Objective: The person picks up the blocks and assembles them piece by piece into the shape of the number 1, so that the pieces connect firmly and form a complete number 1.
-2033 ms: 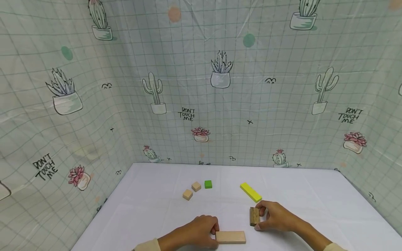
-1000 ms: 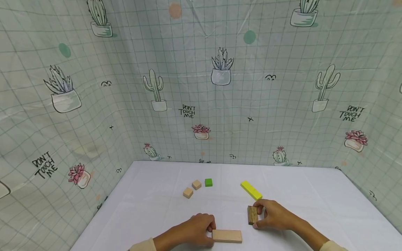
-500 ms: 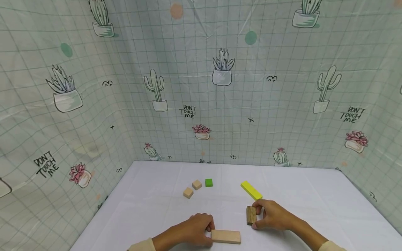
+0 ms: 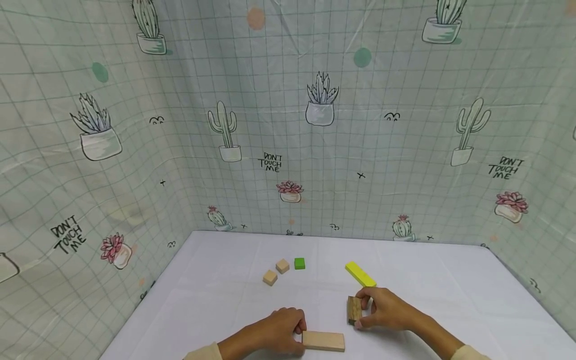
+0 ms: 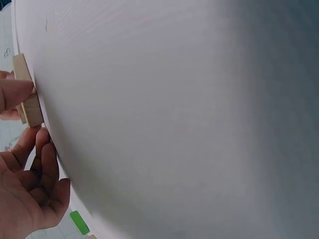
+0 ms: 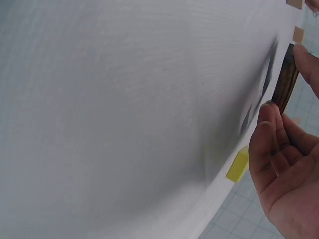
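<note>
My left hand (image 4: 284, 331) holds the left end of a flat light-wood block (image 4: 324, 341) between thumb and fingers, near the table's front. In the left wrist view the same hand (image 5: 30, 184) shows with its fingers curled at the end of that block (image 5: 33, 110). To the right, my right hand (image 4: 385, 310) pinches a short dark-brown wooden block (image 4: 354, 310) by its two ends. The right wrist view shows the dark block (image 6: 285, 79) between the thumb and the fingers of my right hand (image 6: 286, 164). A gap separates the two blocks.
On the white table (image 4: 216, 300) lie a yellow bar (image 4: 360, 274) just beyond my right hand, a green cube (image 4: 299, 263), and two small light-wood cubes, one nearer (image 4: 270, 277) and one farther (image 4: 282, 266). A cactus-print curtain (image 4: 342, 150) stands behind and at the sides.
My right hand has slid the dark block leftward, toward the light block. Over the two seconds the left hand and its block have shifted slightly left in view; the other pieces stay put.
</note>
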`<state>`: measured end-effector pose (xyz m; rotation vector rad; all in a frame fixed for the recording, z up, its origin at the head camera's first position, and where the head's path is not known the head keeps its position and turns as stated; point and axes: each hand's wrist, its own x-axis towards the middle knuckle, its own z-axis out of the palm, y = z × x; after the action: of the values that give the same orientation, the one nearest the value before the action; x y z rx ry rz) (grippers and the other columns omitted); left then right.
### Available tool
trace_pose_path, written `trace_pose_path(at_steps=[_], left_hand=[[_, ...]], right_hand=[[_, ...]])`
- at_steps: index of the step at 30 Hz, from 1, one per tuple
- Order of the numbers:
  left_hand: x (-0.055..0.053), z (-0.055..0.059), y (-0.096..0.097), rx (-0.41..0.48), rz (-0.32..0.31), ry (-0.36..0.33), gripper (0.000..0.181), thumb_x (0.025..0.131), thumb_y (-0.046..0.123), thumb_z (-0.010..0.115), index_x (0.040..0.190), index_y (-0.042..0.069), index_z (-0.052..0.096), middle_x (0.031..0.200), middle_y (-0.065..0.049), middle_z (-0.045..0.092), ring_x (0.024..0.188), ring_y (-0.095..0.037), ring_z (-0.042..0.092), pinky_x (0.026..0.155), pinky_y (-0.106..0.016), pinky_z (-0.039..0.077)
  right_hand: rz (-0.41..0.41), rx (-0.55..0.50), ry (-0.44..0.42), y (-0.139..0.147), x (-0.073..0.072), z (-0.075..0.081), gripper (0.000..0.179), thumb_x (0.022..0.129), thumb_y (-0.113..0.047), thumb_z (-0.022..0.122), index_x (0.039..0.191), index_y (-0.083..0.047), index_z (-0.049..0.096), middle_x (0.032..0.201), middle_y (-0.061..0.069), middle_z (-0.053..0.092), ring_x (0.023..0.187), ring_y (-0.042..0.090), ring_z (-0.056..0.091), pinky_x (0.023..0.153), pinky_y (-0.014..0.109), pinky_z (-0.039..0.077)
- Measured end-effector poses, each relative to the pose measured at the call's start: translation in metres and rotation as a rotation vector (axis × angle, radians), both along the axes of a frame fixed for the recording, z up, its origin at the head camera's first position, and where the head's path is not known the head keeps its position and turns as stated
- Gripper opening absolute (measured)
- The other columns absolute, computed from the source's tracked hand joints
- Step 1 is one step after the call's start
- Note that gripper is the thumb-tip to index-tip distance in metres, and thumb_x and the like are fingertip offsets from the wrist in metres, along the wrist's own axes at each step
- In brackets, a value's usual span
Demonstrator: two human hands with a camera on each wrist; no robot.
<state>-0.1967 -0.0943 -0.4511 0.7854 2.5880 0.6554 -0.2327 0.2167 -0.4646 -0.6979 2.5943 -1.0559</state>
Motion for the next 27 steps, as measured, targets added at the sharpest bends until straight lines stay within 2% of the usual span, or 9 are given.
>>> trace_pose_path(at_steps=[15,27], left_hand=[[-0.001,-0.001,-0.002,0.017,-0.03,0.017,0.025,0.079,0.018,0.081,0.093,0.017,0.06,0.081,0.013,0.05,0.074,0.002,0.043,0.071,-0.016,0.04],[-0.001,-0.004,0.0,0.001,0.0,0.003,0.026,0.079,0.019,0.082,0.092,0.019,0.06,0.079,0.013,0.05,0.073,0.001,0.043,0.07,-0.017,0.04]], right_hand=[[0.031,0.011,0.021,-0.009,-0.003,0.002,0.064,0.08,-0.032,0.085,0.122,0.008,0.059,0.097,0.002,0.06,0.065,0.005,0.052,0.057,0.023,0.045],[0.033,0.004,-0.003,-0.018,-0.002,0.001,0.064,0.079,-0.03,0.086,0.122,0.008,0.059,0.096,0.002,0.06,0.065,0.006,0.052,0.056,0.023,0.045]])
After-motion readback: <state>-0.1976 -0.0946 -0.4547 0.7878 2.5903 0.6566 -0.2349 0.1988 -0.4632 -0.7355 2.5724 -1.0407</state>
